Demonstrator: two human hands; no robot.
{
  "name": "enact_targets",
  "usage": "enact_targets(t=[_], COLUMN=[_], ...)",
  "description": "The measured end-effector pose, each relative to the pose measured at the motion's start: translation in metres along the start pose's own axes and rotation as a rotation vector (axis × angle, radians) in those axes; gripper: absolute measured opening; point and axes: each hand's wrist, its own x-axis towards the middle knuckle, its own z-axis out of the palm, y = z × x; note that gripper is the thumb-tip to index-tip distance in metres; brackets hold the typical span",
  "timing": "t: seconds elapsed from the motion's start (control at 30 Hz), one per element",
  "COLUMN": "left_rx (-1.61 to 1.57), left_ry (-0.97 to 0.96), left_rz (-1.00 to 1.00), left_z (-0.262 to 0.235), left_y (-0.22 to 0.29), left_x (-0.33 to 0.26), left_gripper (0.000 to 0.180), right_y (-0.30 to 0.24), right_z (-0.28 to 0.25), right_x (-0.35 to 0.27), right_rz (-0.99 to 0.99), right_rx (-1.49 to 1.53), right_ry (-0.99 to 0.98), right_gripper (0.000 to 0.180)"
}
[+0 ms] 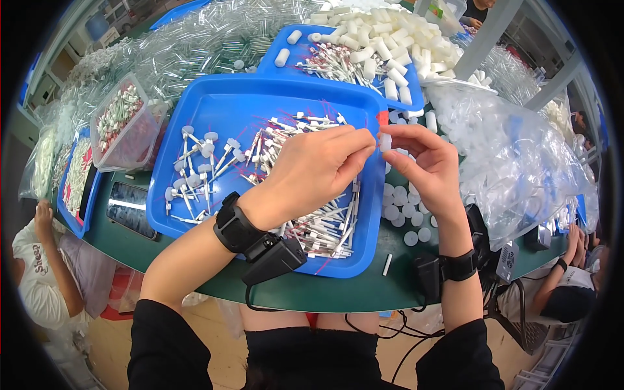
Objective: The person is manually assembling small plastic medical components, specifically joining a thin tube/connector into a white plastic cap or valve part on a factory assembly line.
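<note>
My left hand (312, 170) hovers over the right part of a blue tray (227, 107), its fingertips pinched on a thin white stick. My right hand (426, 162) is just right of the tray edge and pinches a small white cap (385, 142) between thumb and fingers. The two hands nearly meet, with the stick end at the cap. The tray holds several white sticks with round caps (201, 170) on its left and a heap of plain sticks (325, 227) under my left wrist. Both wrists wear black bands with cabled boxes.
Loose white caps (403, 208) lie on the green table (305, 292) right of the tray. A second blue tray (286, 49) behind holds sticks and white tubes. Clear bags of parts (513, 149) fill the right and back. Other people sit at left (39, 266) and right (572, 286).
</note>
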Motion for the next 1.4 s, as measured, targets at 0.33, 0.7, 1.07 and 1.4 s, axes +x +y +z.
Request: enact_targets(t=[0.33, 0.7, 1.07, 1.4], left_rx=[-0.028, -0.150, 0.059, 0.022], left_ry=[-0.076, -0.074, -0.002, 0.054], left_rz=[-0.062, -0.062, 0.111, 0.078], left_z=[-0.005, 0.003, 0.001, 0.003], left_y=[0.009, -0.011, -0.008, 0.001], left_x=[0.001, -0.001, -0.003, -0.005], left_gripper=[0.012, 0.020, 0.014, 0.016], right_y=[0.004, 0.004, 0.000, 0.003], right_z=[0.001, 0.004, 0.002, 0.008], right_x=[-0.001, -0.001, -0.003, -0.005], right_rz=[-0.036, 0.002, 0.001, 0.022], right_rx=[0.019, -0.053, -0.185, -0.149], right_ry=[-0.082, -0.022, -0.023, -0.011], right_gripper=[0.031, 0.029, 0.026, 0.024])
